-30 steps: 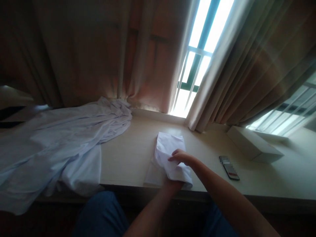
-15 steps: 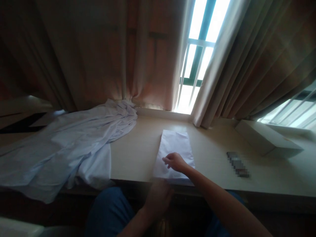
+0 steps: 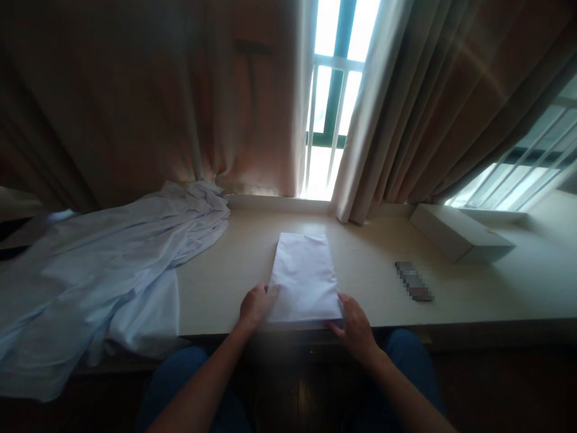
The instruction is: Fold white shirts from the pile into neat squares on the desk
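Observation:
A white cloth folded into a flat rectangle (image 3: 304, 273) lies at the table's front edge. At its near left corner my left hand (image 3: 256, 308) grips the side, thumb on top and fingers partly hidden. My right hand (image 3: 355, 322) holds the near right corner, with the thumb low by the front edge and the fingers along the side. To the left, a large crumpled white cloth (image 3: 135, 258) spreads over the table and hangs off its front.
On the table (image 3: 216, 288), a dark phone-like item (image 3: 413, 281), pixelated, lies to the right. Behind it stands a pale box (image 3: 464, 234). Curtains (image 3: 383, 120) and a barred window (image 3: 327, 108) rise at the back. My knees (image 3: 410, 367) are under the front edge.
My right hand has moved off the cloth's top to its near right corner. My left hand has come up from below the edge to the near left corner. The view has shifted right.

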The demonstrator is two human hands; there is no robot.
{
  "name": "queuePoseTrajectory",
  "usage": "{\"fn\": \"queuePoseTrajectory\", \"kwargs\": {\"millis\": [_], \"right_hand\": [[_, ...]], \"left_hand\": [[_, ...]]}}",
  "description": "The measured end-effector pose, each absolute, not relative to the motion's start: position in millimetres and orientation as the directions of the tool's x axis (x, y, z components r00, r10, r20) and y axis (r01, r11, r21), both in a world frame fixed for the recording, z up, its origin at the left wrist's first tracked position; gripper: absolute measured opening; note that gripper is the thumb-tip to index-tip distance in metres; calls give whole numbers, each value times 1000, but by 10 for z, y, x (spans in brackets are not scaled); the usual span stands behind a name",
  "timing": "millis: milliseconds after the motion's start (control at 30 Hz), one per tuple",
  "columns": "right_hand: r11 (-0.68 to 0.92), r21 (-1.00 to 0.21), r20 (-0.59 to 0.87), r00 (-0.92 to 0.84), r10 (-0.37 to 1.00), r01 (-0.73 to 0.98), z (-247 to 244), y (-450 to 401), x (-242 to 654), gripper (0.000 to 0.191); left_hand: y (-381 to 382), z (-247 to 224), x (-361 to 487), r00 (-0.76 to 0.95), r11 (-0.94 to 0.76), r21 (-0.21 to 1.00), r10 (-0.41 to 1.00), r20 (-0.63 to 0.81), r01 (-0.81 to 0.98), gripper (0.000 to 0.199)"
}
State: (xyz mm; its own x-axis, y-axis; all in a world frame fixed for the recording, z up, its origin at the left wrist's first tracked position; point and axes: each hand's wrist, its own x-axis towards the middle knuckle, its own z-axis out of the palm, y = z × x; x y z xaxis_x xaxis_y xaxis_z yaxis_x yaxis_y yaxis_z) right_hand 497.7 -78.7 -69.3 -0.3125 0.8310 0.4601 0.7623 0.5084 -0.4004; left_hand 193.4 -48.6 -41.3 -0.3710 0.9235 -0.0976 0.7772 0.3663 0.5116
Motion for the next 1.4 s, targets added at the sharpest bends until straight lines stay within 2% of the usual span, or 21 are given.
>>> {"fn": "queuePoseTrajectory", "kwargs": {"millis": [100, 200, 300, 400, 500, 667, 833, 933, 1033, 1100, 1167, 1267, 1333, 1400], "right_hand": [[483, -402, 483, -268, 833, 777, -775, -840, 4899, 63], [421, -501, 504, -141, 852, 756, -847, -786, 4872, 51], [441, -537, 505, -144, 851, 720, -905, -726, 4931, 58], [485, -473, 556, -178, 812, 736, -932, -708, 5049, 57], [491, -364, 592, -210, 778, 792, -914, -731, 5147, 44], [490, -215, 568, -300, 767, 845, -855, -792, 5192, 39], [448, -260, 546, -252, 799, 856, -930, -778, 5220, 43], [463, -271, 573, -245, 782, 844, -992, -763, 5219, 45], [466, -271, 569, -250, 783, 842, -1013, -777, 5204, 44], [459, -279, 556, -247, 794, 844, -1014, -793, 5194, 44], [448, -289, 550, -236, 801, 846, -1018, -804, 5188, 43], [447, -302, 559, -224, 798, 842, -1034, -801, 5186, 41], [454, -310, 571, -218, 792, 835, -1042, -793, 5189, 40], [460, -321, 577, -214, 788, 828, -1041, -791, 5195, 40]], "left_hand": [[-400, -485, 1898, -365, 389, 507, 919, -150, 769, 45], [-409, -552, 1853, -346, 379, 576, 923, -171, 724, 40], [-437, -564, 1839, -323, 369, 604, 927, -188, 706, 37], [-453, -547, 1866, -320, 373, 609, 926, -200, 700, 37], [-457, -529, 1910, -326, 378, 616, 924, -202, 691, 38], [-515, -493, 1986, -309, 362, 626, 930, -197, 691, 42], [-679, -528, 2053, -259, 327, 648, 944, -202, 688, 32], [-742, -566, 2042, -320, 365, 612, 929, -187, 701, 28], [-764, -536, 2022, -351, 389, 576, 918, -183, 719, 34], [-767, -451, 2056, -373, 365, 529, 923, -98, 766, 39], [-748, -323, 2153, -358, 280, 472, 930, 83, 836, 40], [-639, -143, 2392, -171, 50, 359, 934, 314, 932, 37], [-516, -105, 2548, -7, -91, 264, 938, 348, 960, 42], [-388, -161, 2647, 93, -155, 182, 948, 306, 971, 51]]}}
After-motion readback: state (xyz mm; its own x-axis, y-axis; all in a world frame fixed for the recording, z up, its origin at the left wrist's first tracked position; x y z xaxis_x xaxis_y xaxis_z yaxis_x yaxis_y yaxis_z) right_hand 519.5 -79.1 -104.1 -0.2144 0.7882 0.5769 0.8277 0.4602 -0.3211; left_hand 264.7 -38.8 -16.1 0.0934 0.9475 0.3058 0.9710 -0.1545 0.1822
